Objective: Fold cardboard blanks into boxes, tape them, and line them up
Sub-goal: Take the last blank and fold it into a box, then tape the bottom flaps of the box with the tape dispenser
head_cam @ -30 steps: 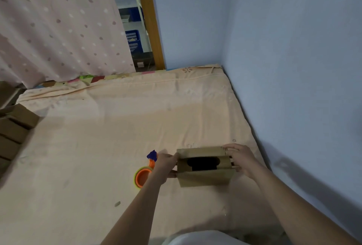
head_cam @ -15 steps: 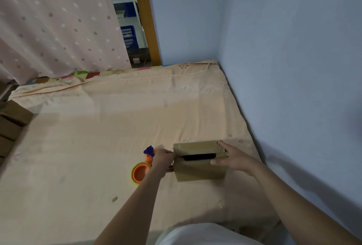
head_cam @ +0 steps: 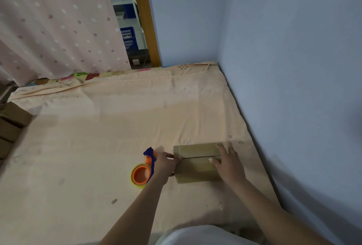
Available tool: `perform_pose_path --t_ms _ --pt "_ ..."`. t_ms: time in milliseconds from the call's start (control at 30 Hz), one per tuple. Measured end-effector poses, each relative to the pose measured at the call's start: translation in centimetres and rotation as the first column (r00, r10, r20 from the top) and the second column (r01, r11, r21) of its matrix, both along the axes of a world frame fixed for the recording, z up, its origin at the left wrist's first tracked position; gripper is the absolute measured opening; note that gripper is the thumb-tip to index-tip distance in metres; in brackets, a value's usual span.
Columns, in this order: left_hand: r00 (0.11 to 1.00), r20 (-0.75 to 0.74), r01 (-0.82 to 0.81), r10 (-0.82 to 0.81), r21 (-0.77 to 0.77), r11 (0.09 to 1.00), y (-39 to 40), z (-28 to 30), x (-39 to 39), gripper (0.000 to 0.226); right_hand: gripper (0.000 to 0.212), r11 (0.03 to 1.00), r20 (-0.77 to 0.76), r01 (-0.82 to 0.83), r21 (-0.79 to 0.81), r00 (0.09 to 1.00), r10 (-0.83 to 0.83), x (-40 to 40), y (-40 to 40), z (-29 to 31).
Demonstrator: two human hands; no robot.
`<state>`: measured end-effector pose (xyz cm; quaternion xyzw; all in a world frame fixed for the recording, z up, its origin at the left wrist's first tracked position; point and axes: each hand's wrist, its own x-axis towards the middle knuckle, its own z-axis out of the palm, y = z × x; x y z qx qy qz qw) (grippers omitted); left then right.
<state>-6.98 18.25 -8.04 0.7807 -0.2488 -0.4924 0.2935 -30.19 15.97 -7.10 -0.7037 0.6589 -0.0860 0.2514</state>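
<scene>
One small cardboard box (head_cam: 196, 163) of plain brown board sits on the peach sheet (head_cam: 109, 127), near the sheet's right edge and close to the blue wall (head_cam: 293, 68). It is a squat rectangular block, and its two top flaps meet along a thin dark seam that runs from left to right across the lid. The right hand (head_cam: 229, 163) lies flat on the right end of the lid, fingers straight and spread, the thumb resting just below the seam. The left hand (head_cam: 166, 163) is at the box's left end, fingers curled against the side wall and gripping it near the seam. Just left of that hand, touching or nearly touching it, lies a tape dispenser (head_cam: 144, 170): a round orange plastic core inside a roll with a yellowish rim, and a purple-blue handle jutting up behind it. The sheet is soft, lightly creased cloth with a faint flower print. At the far left edge stand several more brown cardboard boxes (head_cam: 11, 125), close together in a row and partly cut off by the frame. Behind the bed hang a pale pink dotted curtain (head_cam: 56, 23) and a wooden door frame (head_cam: 147, 19); a blue slatted basket (head_cam: 128, 38) shows through the gap.
</scene>
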Motion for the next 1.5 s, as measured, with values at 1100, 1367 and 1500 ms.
perform_pose_path --t_ms 1100,1367,1500 --pt "0.823 0.506 0.169 -0.259 0.218 0.961 4.0 -3.6 5.4 0.014 0.120 0.911 -0.283 -0.391 0.132 0.866 0.413 5.8 -0.3 -1.1" --pt "0.853 0.501 0.055 -0.146 0.193 0.980 3.6 -3.8 5.9 0.022 0.123 0.908 -0.277 -0.387 0.158 0.866 0.417 6.0 -0.3 -0.9" --pt "0.834 0.537 0.033 -0.122 0.172 0.985 2.5 -1.9 6.0 0.015 0.116 0.908 -0.286 -0.382 0.170 0.863 0.417 6.1 -0.6 -0.7"
